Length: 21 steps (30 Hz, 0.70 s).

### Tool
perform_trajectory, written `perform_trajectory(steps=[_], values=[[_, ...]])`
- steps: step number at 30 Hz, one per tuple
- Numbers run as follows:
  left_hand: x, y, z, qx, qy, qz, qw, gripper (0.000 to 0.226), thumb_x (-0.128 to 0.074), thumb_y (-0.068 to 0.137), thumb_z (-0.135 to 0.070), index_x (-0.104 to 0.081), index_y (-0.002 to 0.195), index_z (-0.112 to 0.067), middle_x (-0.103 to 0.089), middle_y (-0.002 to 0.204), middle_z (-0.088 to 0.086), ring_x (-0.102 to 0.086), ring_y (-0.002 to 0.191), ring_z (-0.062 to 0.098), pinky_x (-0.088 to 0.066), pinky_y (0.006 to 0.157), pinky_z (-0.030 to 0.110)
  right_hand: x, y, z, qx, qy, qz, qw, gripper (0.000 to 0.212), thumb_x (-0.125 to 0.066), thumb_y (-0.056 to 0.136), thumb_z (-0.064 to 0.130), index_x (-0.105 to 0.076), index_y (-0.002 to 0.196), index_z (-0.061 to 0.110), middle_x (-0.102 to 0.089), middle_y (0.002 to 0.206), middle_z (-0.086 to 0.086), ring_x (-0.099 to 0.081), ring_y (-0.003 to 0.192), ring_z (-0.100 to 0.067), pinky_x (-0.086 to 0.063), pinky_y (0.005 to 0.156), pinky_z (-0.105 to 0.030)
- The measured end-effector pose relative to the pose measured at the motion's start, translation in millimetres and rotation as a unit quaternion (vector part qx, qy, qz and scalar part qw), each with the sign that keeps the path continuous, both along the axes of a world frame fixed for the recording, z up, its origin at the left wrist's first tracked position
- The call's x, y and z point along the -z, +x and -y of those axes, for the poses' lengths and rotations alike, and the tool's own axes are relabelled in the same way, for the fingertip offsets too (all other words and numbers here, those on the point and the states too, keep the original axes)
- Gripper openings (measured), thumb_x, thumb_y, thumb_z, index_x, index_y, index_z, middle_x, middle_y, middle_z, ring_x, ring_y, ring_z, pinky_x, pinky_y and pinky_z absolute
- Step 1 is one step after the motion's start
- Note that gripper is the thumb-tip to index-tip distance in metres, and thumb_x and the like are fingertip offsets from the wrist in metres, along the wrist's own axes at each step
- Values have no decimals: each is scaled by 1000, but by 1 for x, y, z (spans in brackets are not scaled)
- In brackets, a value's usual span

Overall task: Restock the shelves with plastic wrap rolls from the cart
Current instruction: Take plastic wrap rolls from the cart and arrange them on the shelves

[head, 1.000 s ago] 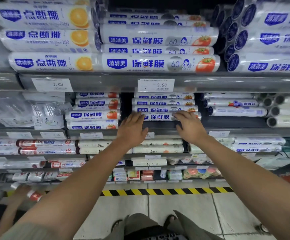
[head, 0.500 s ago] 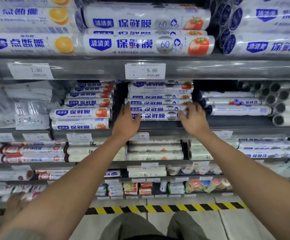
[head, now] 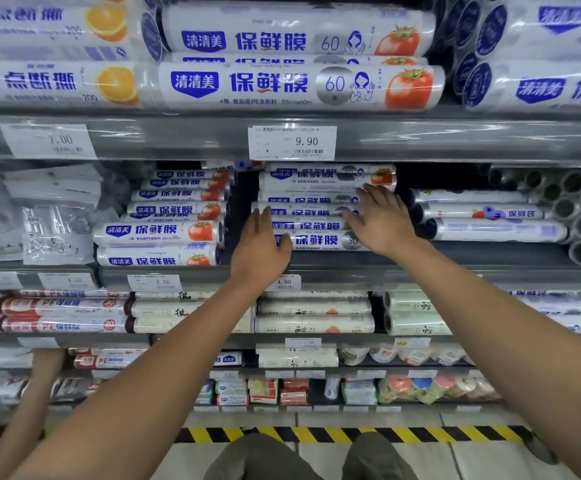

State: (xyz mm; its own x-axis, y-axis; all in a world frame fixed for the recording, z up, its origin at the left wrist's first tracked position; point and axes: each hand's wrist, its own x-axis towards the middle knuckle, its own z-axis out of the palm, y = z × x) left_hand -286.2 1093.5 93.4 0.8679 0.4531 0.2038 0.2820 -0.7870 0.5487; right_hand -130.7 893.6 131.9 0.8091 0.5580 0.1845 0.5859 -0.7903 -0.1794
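A stack of white plastic wrap rolls with blue lettering and tomato pictures lies on the middle shelf. My left hand presses with straight fingers against the left ends of the lower rolls. At the right end of the stack my right hand lies flat with spread fingers on the rolls. Neither hand grips a roll. The cart is not in view.
A second stack of the same rolls sits to the left, bigger 60 m rolls above, end-on rolls at right. Another person's hand reaches into a lower left shelf. A yellow-black floor stripe runs below.
The view has moved closer to the shelf. Both hands have slid upward on the roll stack, the right hand now reaching the upper rolls.
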Motion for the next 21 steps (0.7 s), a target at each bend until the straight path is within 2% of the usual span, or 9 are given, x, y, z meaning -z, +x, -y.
perform_trajectory(steps=[2,5,10,13,17,19,21], values=[[7,-2,0,16,97,0,995,75,-44,103,-55,-24,162,-14,-17,172,11,-13,159,30,-30,124,55,-6,16,-22,-33,-39,-14,999,74,-25,100,65,-13,161,25,-8,169,-2,-5,156,-26,-6,124,-54],[15,-4,-5,51,188,-11,981,74,-39,102,-66,-26,163,-26,-18,172,0,-11,160,25,-18,125,54,-7,32,-39,-43,-77,-19,996,81,-16,97,72,-4,161,26,2,170,0,3,156,-23,-1,123,-55],[12,2,-15,64,157,-24,985,68,-44,102,-64,-30,161,-32,-28,169,-6,-15,159,19,-33,123,49,-14,30,-33,-48,-118,-17,992,76,-12,99,68,-3,162,25,4,170,5,2,156,-19,-1,122,-57],[13,2,-16,66,137,-22,988,69,-43,102,-64,-28,162,-33,-25,170,-8,-10,159,16,-36,120,47,-18,27,-31,-51,-122,-15,991,73,-13,101,64,-4,162,24,2,170,6,1,156,-17,-1,122,-58],[14,2,-15,65,136,-26,988,70,-41,102,-65,-26,162,-33,-22,170,-8,-8,159,16,-37,120,48,-13,21,-32,-47,-127,-22,991,77,-13,99,68,-11,161,24,0,169,9,1,156,-16,-2,123,-56],[14,3,-15,65,133,-25,989,69,-41,102,-65,-26,162,-34,-22,170,-9,-7,159,15,-38,119,48,-12,23,-34,-42,-98,-3,994,71,-22,100,65,-22,159,26,-11,168,6,-10,154,-21,-9,123,-55],[15,3,-15,66,131,-26,989,69,-41,102,-64,-26,162,-34,-22,170,-9,-7,159,15,-39,119,48,-13,33,-36,-31,-47,31,998,57,-37,100,55,-38,150,27,-30,161,-1,-27,146,-29,-22,118,-53]])
